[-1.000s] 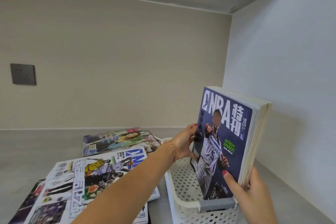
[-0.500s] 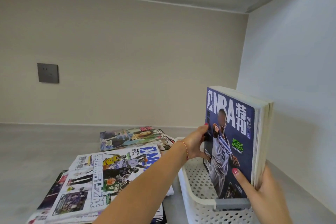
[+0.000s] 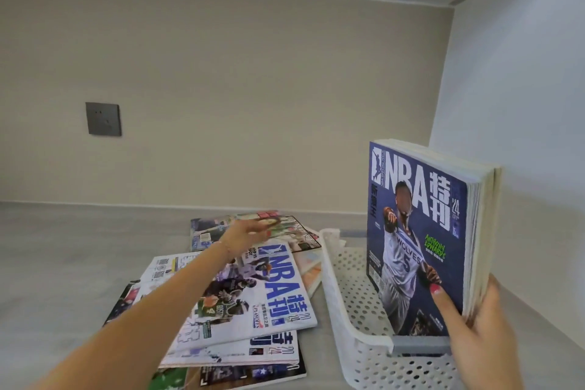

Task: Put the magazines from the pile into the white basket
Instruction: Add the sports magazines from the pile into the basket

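Grey walls meet in a corner above a pale counter [image 3: 63,263], and a dark socket [image 3: 103,119] sits on the back wall. On the counter, at the right, stands the white basket [image 3: 345,304], a long perforated tray with a grey handle strip at its near end.

Several magazines [image 3: 418,231] stand upright inside the basket, on their lower edges, with the blue NBA cover facing left. The right hand [image 3: 478,336] grasps this bundle at its near lower corner, thumb on the cover and fingers behind. I think the hand holds them so because upright magazines without support will fall over; the basket is mostly empty on the left side, so nothing else keeps them standing. Pressing them toward the right wall of the basket also leaves free room for more.

The left hand [image 3: 250,236] is stretched over the pile [image 3: 240,301], which lies flat just to the left of the basket, with covers fanned out at different angles. The fingers are loose and spread and grip nothing; they hover above the far magazine [image 3: 205,228], at the back of the pile. Whether they touch it I cannot tell, because the hand is blurred.

My judgement is that the next step is taking one more magazine from the pile. Many remain, so the task is perhaps less than half done. The loose covers may slide when one is pulled.
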